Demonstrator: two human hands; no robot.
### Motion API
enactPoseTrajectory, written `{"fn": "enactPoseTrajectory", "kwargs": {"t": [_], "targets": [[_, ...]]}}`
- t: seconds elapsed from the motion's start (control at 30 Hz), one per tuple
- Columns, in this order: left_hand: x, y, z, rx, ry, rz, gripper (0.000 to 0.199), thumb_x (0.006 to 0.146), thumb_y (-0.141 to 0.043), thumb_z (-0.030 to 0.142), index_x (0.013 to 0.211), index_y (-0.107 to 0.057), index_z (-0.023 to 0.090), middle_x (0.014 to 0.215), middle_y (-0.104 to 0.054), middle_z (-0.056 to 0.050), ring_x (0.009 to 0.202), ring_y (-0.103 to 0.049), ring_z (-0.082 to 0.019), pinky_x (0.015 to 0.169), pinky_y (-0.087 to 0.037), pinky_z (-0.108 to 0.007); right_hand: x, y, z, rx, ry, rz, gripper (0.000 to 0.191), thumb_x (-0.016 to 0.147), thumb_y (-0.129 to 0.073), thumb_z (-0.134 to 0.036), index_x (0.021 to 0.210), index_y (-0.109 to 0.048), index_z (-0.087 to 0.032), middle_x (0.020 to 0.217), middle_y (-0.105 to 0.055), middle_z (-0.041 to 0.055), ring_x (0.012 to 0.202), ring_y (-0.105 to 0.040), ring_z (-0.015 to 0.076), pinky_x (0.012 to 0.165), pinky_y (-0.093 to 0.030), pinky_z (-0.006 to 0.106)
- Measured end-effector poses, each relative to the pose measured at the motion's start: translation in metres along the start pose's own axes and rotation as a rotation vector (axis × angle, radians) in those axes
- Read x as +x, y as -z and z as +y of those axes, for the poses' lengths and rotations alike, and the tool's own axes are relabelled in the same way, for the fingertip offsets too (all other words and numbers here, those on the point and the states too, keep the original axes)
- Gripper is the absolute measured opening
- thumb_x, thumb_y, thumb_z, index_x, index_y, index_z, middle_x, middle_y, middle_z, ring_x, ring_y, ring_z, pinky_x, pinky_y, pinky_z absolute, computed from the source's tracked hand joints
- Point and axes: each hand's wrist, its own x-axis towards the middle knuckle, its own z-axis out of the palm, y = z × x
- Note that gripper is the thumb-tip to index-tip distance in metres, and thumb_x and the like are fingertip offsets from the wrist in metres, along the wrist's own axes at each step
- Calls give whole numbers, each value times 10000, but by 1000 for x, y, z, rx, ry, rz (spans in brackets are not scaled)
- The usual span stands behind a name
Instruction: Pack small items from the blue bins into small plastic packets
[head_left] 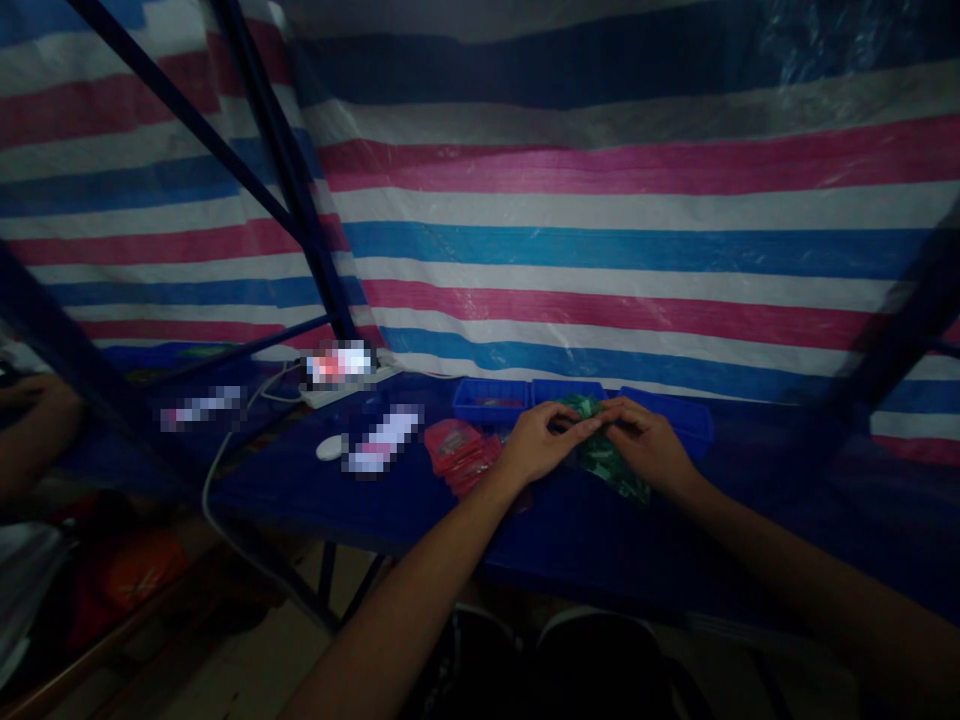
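My left hand (546, 440) and my right hand (643, 440) meet above the blue table, in front of the blue trays. Green packets (611, 468) lie under and between them, and the fingers of both hands are closed on the upper part of the green material. Just left of my left hand, a fanned pile of red packets (459, 455) rests on the table. Three blue trays stand in a row behind: a left one (491, 412), a middle one (568, 389) and a right one (694, 425).
A power strip (352, 387) with a cable, a blurred phone-like object (384, 440) and a white round item (330, 448) lie on the left of the table (300, 490). Blue metal posts stand at both sides. Another person's arm (37, 435) shows at far left.
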Motion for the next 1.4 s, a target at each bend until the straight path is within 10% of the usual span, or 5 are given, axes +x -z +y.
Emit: {"fn": "enactPoseTrajectory", "kwargs": {"t": [0.37, 0.67, 1.03, 1.4], "targets": [[5, 2, -1, 98, -175, -118, 449, 1008, -496, 545, 1060, -735, 168, 1048, -720, -81, 1011, -646, -208, 935, -489, -325, -2, -4, -16, -84, 169, -127, 164, 926, -543, -186, 902, -699, -231, 1038, -700, 58, 1006, -667, 230, 938, -524, 417], [11, 2, -17, 95, -242, -34, 295, 1013, -536, 353, 1172, -713, 178, 1225, -694, -110, 1181, -627, -234, 1064, -477, -376, 0, -6, -13, 66, -104, 73, 326, 894, -690, -389, 1181, -651, -239, 1177, -661, 97, 1058, -674, 248, 856, -600, 389], [7, -2, -18, -104, -69, 2, 353, 942, -660, 318, 1253, -561, 185, 1037, -727, -74, 861, -715, -169, 772, -572, -291, 2, -7, -1, 326, -319, -28, 497, 730, -857, -471, 1099, -675, -192, 967, -758, 79, 864, -734, 222, 782, -606, 353], [8, 1, -15, 234, -129, -46, 178, 915, -664, 302, 1028, -727, 178, 1006, -734, -58, 884, -686, -182, 813, -538, -306, 22, 32, 0, -383, 153, 413, 283, 980, -582, -364, 1196, -748, -287, 1051, -662, 72, 890, -650, 221, 864, -560, 415]]}}
